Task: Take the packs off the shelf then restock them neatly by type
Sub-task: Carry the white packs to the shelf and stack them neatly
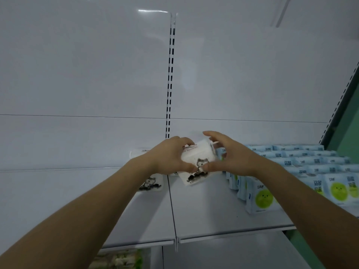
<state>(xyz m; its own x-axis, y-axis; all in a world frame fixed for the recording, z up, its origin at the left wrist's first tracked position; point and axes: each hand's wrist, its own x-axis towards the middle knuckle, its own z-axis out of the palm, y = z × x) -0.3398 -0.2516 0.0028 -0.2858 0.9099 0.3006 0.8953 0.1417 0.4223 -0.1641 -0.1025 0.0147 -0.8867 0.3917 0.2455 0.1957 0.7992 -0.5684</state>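
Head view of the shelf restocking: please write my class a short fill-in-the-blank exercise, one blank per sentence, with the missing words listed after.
1. The white pack held between the left hand and right hand has a ____ drawn on it.
2. The blue packs standing in rows bear a round face coloured ____.
3. Those blue packs stand on the person's ____ side of the shelf.
4. A second white pack lies under the ____ forearm.

Missing words: cat; green; right; left
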